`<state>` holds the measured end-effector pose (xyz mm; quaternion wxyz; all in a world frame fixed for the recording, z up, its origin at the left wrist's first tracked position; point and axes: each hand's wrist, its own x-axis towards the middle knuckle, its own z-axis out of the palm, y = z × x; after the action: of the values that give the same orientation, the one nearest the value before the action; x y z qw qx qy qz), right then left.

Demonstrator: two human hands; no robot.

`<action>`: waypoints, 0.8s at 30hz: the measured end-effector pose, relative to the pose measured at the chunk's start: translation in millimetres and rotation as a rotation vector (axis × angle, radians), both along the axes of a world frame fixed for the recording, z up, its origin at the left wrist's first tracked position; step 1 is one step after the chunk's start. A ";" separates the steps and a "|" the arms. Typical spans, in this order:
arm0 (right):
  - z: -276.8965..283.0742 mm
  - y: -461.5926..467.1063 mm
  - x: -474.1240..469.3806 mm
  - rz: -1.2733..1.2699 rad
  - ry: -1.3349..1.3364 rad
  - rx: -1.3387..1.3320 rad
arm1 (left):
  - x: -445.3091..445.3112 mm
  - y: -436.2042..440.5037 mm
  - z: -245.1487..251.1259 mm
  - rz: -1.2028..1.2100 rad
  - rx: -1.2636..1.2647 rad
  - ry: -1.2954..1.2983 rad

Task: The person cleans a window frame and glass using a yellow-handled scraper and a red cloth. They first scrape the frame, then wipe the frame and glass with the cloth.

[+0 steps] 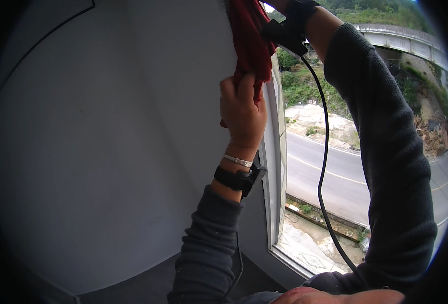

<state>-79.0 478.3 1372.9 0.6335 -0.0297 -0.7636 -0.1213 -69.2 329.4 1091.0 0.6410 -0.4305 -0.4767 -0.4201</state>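
Observation:
A dark red cloth (252, 41) hangs at the top middle, along the edge of the window frame (271, 152). My left hand (244, 104) grips its lower end, fingers closed, with a silver bracelet and a black strapped device on the wrist. My right arm reaches up on the right beside the window. Of my right hand (279, 5) only a part shows at the top edge, next to the cloth's upper part; its fingers are cut off by the picture's rim. A black device is strapped to that wrist.
A grey wall (94, 152) fills the left, meeting a dark floor (163, 281) below. Beyond the window, a road (322, 167) lies far down. A black cable (324, 152) runs from my right wrist's device past the window; another thin cable (240, 254) hangs beside my left sleeve.

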 end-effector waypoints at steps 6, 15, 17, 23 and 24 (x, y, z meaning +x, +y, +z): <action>-47.1 -13.0 10.7 0.062 0.045 0.102 | 5.4 -7.2 -11.7 0.092 -0.127 -0.065; -403.2 -11.5 90.0 0.390 -0.375 0.132 | 116.2 -43.8 -275.6 -0.339 -0.426 -0.772; -509.1 -28.6 123.4 0.359 -0.852 -0.343 | 143.1 -55.6 -329.1 -0.617 -0.458 -1.359; -602.9 1.0 166.1 0.726 -1.144 -1.361 | 182.4 -102.5 -373.4 -1.248 0.002 -1.876; -589.6 9.8 166.9 0.625 -1.267 -0.734 | 183.5 -105.9 -370.6 -1.281 0.035 -1.875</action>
<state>87.9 488.1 783.2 0.0334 0.0536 -0.9427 0.3276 114.3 223.5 720.3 -0.2952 -0.1019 -0.4549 -0.8340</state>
